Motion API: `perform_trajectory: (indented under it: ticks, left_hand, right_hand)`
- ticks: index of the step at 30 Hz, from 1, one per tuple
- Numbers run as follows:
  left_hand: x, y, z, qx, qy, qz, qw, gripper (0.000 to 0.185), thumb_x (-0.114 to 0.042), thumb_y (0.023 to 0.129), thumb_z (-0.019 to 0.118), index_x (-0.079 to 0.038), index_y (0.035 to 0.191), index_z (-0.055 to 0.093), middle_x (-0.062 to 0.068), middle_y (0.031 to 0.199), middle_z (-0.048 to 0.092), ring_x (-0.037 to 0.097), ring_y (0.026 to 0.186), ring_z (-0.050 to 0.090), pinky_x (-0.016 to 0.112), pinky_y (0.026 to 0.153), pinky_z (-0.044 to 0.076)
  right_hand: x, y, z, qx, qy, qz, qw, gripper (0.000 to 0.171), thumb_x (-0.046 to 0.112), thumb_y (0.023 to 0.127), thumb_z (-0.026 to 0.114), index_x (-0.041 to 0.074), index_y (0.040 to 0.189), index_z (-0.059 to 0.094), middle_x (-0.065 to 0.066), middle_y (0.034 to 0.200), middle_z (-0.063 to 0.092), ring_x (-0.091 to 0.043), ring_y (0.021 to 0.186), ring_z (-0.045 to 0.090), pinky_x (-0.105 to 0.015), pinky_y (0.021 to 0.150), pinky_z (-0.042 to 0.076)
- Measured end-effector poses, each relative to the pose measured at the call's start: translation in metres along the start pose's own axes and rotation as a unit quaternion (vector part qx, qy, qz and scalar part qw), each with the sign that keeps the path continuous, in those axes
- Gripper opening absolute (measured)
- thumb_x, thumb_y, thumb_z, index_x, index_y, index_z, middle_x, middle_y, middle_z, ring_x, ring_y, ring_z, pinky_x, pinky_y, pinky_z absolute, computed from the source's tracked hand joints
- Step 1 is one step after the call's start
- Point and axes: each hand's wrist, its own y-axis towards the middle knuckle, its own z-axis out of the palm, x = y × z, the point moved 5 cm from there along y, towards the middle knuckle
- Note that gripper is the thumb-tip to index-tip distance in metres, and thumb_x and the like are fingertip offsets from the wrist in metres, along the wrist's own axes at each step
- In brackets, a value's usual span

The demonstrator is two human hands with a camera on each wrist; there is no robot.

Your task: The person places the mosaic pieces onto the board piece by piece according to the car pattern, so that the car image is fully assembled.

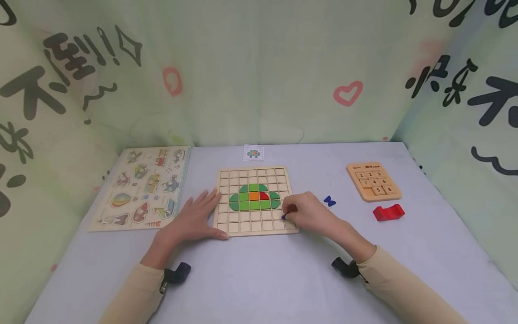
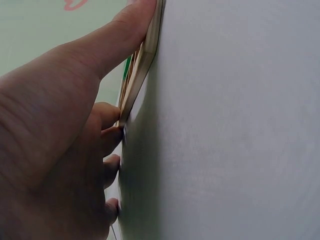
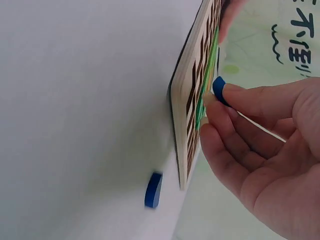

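A wooden grid board lies flat on the table, with green, orange and red pieces forming a rounded shape in its middle. My left hand has its fingers spread and relaxed at the board's left side, the thumb on the near edge. Over the right part of the grid, my right hand pinches a small dark blue piece between thumb and fingertips. To the right of that hand, more blue pieces lie on the cloth in a bow-tie shape.
Behind the board lies a small picture card showing a coloured pattern. A large picture puzzle board is at the left. On the right are a wooden number puzzle and a red curved block. Printed cloth walls surround the table.
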Motion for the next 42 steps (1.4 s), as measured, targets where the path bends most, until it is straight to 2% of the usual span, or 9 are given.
perform_trajectory:
  ticks: [8, 15, 24, 30, 38, 42]
  left_hand:
    - [0.000, 0.001, 0.002, 0.002, -0.001, 0.002, 1.0000, 0.127, -0.078, 0.065, 0.073, -0.014, 0.160, 0.017, 0.006, 0.169, 0.011, 0.034, 0.157, 0.006, 0.064, 0.123, 0.008]
    - [-0.001, 0.003, 0.004, 0.006, -0.002, 0.002, 1.0000, 0.128, -0.079, 0.065, 0.072, -0.017, 0.161, 0.016, 0.003, 0.169, 0.010, 0.032, 0.157, 0.005, 0.063, 0.124, 0.007]
    - [0.000, 0.004, 0.003, 0.006, 0.004, -0.003, 1.0000, 0.128, -0.078, 0.065, 0.073, -0.016, 0.161, 0.017, 0.004, 0.169, 0.011, 0.032, 0.157, 0.005, 0.063, 0.124, 0.007]
    - [0.002, 0.003, 0.004, 0.006, 0.005, -0.006, 1.0000, 0.128, -0.078, 0.064, 0.073, -0.015, 0.160, 0.017, 0.005, 0.169, 0.012, 0.033, 0.157, 0.006, 0.063, 0.123, 0.008]
    - [0.001, 0.002, 0.002, 0.001, 0.004, 0.001, 1.0000, 0.128, -0.078, 0.065, 0.073, -0.013, 0.160, 0.018, 0.008, 0.169, 0.013, 0.035, 0.156, 0.007, 0.065, 0.122, 0.009]
    - [0.000, 0.001, 0.002, 0.002, 0.000, -0.001, 1.0000, 0.128, -0.077, 0.064, 0.074, -0.014, 0.160, 0.018, 0.008, 0.169, 0.012, 0.035, 0.156, 0.007, 0.065, 0.123, 0.008]
  right_hand:
    - [0.023, 0.022, 0.021, 0.010, 0.020, -0.025, 0.999, 0.013, -0.001, 0.085, 0.070, 0.011, 0.080, 0.071, 0.002, 0.073, 0.066, -0.012, 0.069, 0.053, -0.023, 0.063, 0.047]
    - [0.029, 0.027, 0.028, -0.002, -0.051, -0.032, 0.998, 0.017, -0.003, 0.084, 0.069, 0.011, 0.074, 0.071, 0.003, 0.073, 0.061, -0.013, 0.071, 0.051, -0.024, 0.064, 0.047]
    - [0.026, 0.024, 0.023, -0.013, -0.066, -0.016, 0.998, 0.012, 0.002, 0.088, 0.069, 0.009, 0.090, 0.078, 0.002, 0.083, 0.069, -0.012, 0.075, 0.054, -0.025, 0.068, 0.050]
    - [-0.001, 0.016, -0.003, -0.030, -0.092, 0.018, 0.995, 0.017, 0.000, 0.088, 0.066, 0.006, 0.099, 0.077, -0.004, 0.092, 0.071, -0.015, 0.081, 0.059, -0.031, 0.074, 0.055]
    - [-0.060, -0.006, -0.043, -0.043, -0.145, 0.112, 0.982, 0.023, 0.003, 0.085, 0.067, 0.002, 0.107, 0.074, -0.013, 0.100, 0.070, -0.025, 0.089, 0.062, -0.041, 0.074, 0.056]
    - [-0.082, -0.013, -0.051, -0.023, -0.157, 0.149, 0.976, 0.025, 0.008, 0.083, 0.073, 0.002, 0.108, 0.073, -0.014, 0.100, 0.068, -0.026, 0.087, 0.059, -0.039, 0.072, 0.053]
